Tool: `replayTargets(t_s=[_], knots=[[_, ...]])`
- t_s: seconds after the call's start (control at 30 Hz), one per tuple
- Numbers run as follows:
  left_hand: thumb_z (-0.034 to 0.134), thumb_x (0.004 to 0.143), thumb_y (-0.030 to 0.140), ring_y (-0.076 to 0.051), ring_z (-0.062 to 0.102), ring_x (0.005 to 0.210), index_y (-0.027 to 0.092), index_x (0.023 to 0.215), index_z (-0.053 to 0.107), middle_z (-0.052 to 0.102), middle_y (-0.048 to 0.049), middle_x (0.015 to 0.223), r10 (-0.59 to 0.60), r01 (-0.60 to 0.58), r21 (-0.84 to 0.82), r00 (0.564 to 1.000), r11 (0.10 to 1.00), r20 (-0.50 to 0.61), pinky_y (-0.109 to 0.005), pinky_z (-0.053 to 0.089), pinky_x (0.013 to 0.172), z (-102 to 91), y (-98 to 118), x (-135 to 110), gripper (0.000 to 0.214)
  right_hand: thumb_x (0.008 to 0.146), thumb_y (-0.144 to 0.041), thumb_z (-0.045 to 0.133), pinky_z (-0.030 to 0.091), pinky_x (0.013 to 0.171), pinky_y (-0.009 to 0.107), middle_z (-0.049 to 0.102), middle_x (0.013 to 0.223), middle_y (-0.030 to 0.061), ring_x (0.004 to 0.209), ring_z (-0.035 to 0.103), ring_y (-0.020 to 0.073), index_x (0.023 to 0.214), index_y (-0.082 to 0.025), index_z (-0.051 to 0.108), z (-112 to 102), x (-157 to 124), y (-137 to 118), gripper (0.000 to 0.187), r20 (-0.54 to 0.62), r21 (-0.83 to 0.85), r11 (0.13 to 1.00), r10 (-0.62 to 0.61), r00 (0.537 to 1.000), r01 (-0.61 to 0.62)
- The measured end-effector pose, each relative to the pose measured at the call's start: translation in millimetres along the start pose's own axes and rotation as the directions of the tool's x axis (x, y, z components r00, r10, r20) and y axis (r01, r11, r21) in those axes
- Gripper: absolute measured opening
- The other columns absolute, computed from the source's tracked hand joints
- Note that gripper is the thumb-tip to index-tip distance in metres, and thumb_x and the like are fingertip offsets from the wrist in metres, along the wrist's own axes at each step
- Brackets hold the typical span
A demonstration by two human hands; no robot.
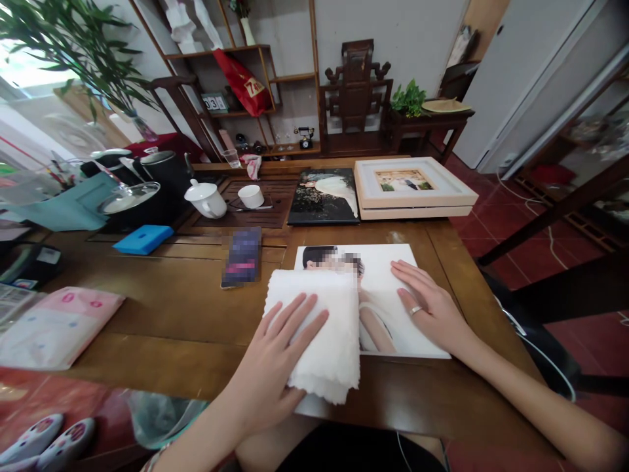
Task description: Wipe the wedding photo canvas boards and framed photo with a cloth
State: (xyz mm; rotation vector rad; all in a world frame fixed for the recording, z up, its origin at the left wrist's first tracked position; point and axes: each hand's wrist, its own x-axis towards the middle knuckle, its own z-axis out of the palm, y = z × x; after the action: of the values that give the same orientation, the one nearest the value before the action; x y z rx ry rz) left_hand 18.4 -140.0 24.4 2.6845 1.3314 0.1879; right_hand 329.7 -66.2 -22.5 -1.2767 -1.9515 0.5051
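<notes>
A white-bordered photo panel [393, 262] lies flat near the front edge of the wooden table. Over its left part is a folded white cloth [334, 347] with scalloped edges. My left hand [280, 354] rests flat on this cloth, fingers spread, its thumb low by the cloth's bottom edge. On the panel's right side lies my right hand [432, 308], fingers stretched out and a ring on one of them. The cloth hides the panel's lower left.
Behind the panel are a dark photo album [324, 196] and framed pictures [417, 206]. A phone [242, 257], a blue box [143, 240], a white teapot [206, 198], a white cup [251, 196] and a pink-and-white packet [54, 328] are to the left.
</notes>
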Motion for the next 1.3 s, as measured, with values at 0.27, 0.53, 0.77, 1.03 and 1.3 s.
replayTargets(t_s=[0.27, 0.53, 0.77, 1.03, 1.3], knots=[[0.049, 0.084, 0.022, -0.031, 0.014, 0.15, 0.016, 0.151, 0.033, 0.024, -0.0134, 0.161, -0.062, 0.062, 0.013, 0.998, 0.998, -0.019, -0.054, 0.017, 0.118, -6.1, -47, 74, 0.069, 0.095, -0.028, 0.05, 0.036, 0.114, 0.054, 0.058, 0.14, 0.0064, 0.135, 0.046, 0.0256, 0.132, -0.027, 0.059, 0, 0, 2, 0.038, 0.002, -0.001, 1.0, -0.015, 1.0, 0.015], [0.052, 0.084, 0.018, -0.032, 0.016, 0.149, 0.015, 0.152, 0.029, 0.022, -0.0147, 0.161, -0.104, 0.106, 0.054, 0.993, 0.993, -0.048, -0.054, 0.02, 0.117, -5.1, -55, 97, 0.072, 0.095, -0.027, 0.049, 0.036, 0.114, 0.054, 0.058, 0.139, 0.0066, 0.135, 0.046, 0.0246, 0.132, -0.026, 0.059, 1, 0, 3, 0.038, -0.003, -0.015, 1.0, -0.023, 1.0, 0.023], [0.052, 0.07, 0.015, -0.033, 0.012, 0.15, 0.02, 0.155, 0.02, 0.016, -0.0094, 0.164, -0.075, 0.08, 0.063, 0.995, 0.995, -0.07, -0.054, 0.017, 0.117, 4.2, 6, 24, 0.091, 0.095, -0.027, 0.048, 0.036, 0.114, 0.055, 0.057, 0.14, 0.0066, 0.136, 0.045, 0.0252, 0.134, -0.027, 0.057, 1, 0, 1, 0.04, 0.007, -0.003, 1.0, -0.02, 1.0, 0.02], [0.056, 0.07, 0.019, -0.034, 0.016, 0.149, 0.022, 0.154, 0.025, 0.018, -0.0104, 0.163, -0.019, 0.02, 0.055, 1.0, 0.998, -0.019, -0.055, 0.016, 0.116, 3.1, 23, 44, 0.09, 0.095, -0.028, 0.048, 0.037, 0.113, 0.056, 0.057, 0.14, 0.008, 0.136, 0.046, 0.0253, 0.133, -0.026, 0.058, 0, 1, 0, 0.039, 0.015, -0.009, 1.0, -0.023, 1.0, 0.023], [0.056, 0.084, 0.029, -0.035, 0.026, 0.146, 0.015, 0.149, 0.037, 0.03, -0.0168, 0.158, -0.087, 0.093, 0.083, 0.993, 0.992, -0.076, -0.055, 0.025, 0.114, 0.5, -8, 128, 0.069, 0.095, -0.027, 0.049, 0.037, 0.113, 0.054, 0.059, 0.138, 0.008, 0.135, 0.047, 0.0261, 0.132, -0.026, 0.059, 1, 1, 1, 0.039, -0.008, 0.014, 1.0, -0.027, 1.0, 0.027]])
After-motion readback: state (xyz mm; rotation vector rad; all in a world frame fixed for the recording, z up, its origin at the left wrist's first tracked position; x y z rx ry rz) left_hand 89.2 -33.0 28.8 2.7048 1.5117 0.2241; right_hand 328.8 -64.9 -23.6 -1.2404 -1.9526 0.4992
